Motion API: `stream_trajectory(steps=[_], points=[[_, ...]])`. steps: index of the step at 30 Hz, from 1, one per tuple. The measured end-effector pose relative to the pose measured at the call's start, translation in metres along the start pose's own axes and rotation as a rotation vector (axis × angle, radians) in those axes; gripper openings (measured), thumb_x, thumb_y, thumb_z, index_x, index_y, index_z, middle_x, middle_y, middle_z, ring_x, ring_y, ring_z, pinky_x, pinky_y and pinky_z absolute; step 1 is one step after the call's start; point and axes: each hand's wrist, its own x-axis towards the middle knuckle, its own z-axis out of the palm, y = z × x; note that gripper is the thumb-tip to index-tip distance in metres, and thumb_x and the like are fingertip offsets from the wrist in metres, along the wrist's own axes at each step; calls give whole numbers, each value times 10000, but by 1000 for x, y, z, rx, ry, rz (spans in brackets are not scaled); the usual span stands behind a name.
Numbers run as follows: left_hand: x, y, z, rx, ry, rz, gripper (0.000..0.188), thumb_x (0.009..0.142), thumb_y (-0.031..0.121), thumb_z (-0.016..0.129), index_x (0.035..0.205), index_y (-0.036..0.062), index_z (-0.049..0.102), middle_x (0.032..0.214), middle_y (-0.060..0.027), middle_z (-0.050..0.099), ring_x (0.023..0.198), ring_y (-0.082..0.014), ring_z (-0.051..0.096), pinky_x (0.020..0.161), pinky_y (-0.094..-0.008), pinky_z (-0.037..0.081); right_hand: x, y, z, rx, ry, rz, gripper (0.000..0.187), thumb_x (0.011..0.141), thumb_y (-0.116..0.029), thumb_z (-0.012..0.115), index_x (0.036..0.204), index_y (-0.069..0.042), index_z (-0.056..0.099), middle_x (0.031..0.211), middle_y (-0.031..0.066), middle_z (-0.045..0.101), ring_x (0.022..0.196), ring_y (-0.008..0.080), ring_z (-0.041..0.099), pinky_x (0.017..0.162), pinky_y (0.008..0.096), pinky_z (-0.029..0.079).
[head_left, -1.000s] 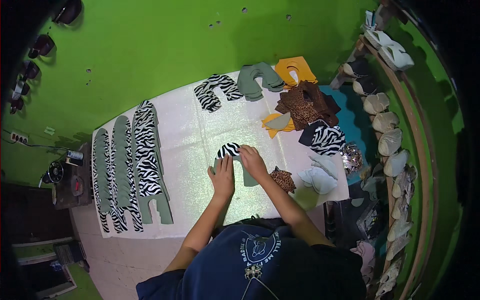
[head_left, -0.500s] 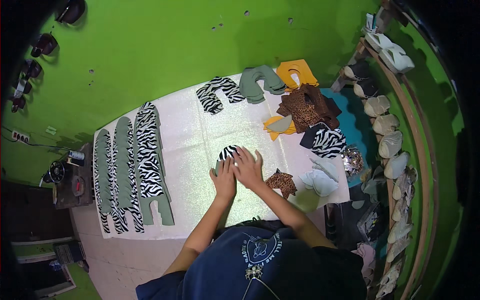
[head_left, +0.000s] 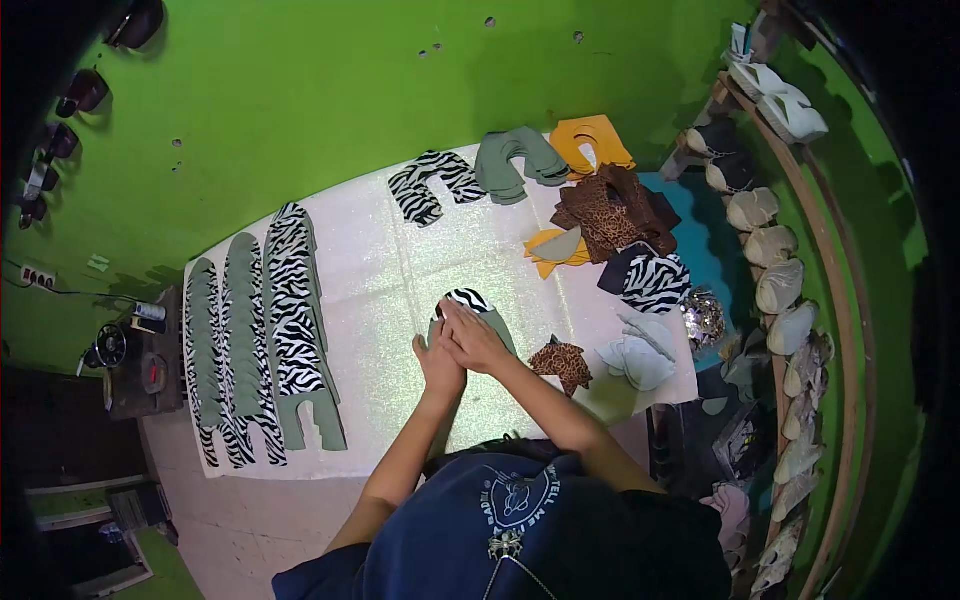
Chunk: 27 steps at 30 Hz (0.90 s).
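At the middle of the table, a zebra-print cut piece (head_left: 469,298) with a rounded top lies with a grey-green cut piece (head_left: 500,327) beside and partly below it. My right hand (head_left: 473,338) lies over the zebra-print piece, its fingers stretched out and pressing down. Just to its left, my left hand (head_left: 440,365) rests against it with the thumb spread away. Its fingertips are partly covered by my right hand. Leopard-print pieces (head_left: 561,365) lie to the right of my hands.
Overlapping rows of zebra-print and green pieces (head_left: 292,300) cover the table's left side. At the back are zebra-print (head_left: 419,208), green (head_left: 505,163) and orange (head_left: 598,135) curved pieces. Brown leopard-print pieces (head_left: 600,225) and white pieces (head_left: 640,362) lie right. A shoe rack (head_left: 777,285) stands beyond.
My right hand has slid left over the zebra-print piece, closer over my left hand's fingers. More of the green piece now shows at the right.
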Motion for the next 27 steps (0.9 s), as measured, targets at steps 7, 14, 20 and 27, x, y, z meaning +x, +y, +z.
stream_trajectory(steps=[7,14,20,27], points=[[-2,-2,7,137,147,70,452,804,159,468,1244,83,398,1268,-45,411,1158,-203,373,892,-494,252,-16,11,-17,-155,51,93,673,879,-432,355,1304,69,212,1355,220,258,1270,314,243,1046,389,188],[11,-9,4,-36,69,77,457,802,155,451,1248,73,396,1270,-74,412,1169,-221,381,902,-517,244,-24,16,-13,-411,3,119,704,881,-488,256,1332,46,177,1402,189,167,1313,273,139,1058,431,85],[32,-29,10,-174,-41,368,582,840,298,356,1352,56,220,1412,-119,201,1299,-268,207,980,-605,91,-25,11,-11,-491,45,115,682,869,-464,285,1328,36,216,1407,168,174,1319,264,128,1020,541,43],[24,-19,16,4,4,223,626,850,348,359,1352,19,181,1416,-144,173,1306,-272,187,991,-592,14,-27,12,-11,-537,41,124,691,854,-476,298,1329,22,231,1416,151,162,1322,240,131,1001,574,36]])
